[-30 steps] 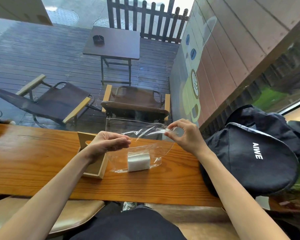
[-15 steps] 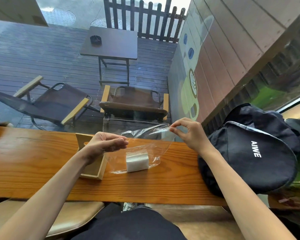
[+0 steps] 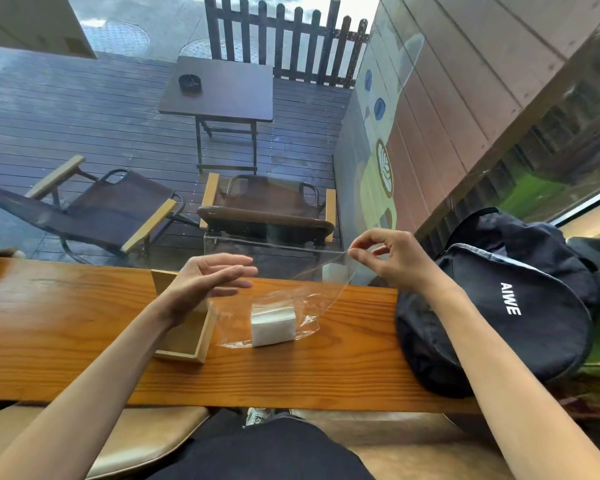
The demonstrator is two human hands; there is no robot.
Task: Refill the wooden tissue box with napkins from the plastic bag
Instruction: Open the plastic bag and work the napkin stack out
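Left hand (image 3: 211,285) has let go since half a second back: it was curled near the bag's mouth, now my fingers are spread flat and loose, holding nothing, hovering over the far end of the wooden box (image 3: 183,336). Box sits open on the counter (image 3: 66,327), its inside partly hidden by my wrist, so I can't tell how full it is. Just right of the box, touching or nearly touching its side, the clear plastic bag (image 3: 291,299) lies on the counter with a white block of napkins (image 3: 273,324) inside, toward its near end. Bag's top edge is now pulled up and out to the right, stretched taut rather than bunched. Right hand (image 3: 390,256) does that: thumb and forefinger pinched tight on the film's edge, other fingers curled. My read: the mouth is being held open so the free left hand can reach in; napkins not yet out, box refill not started. Far right, a black bag (image 3: 520,313) rests on the counter, white lettering reads "AIWE". No other writing legible.
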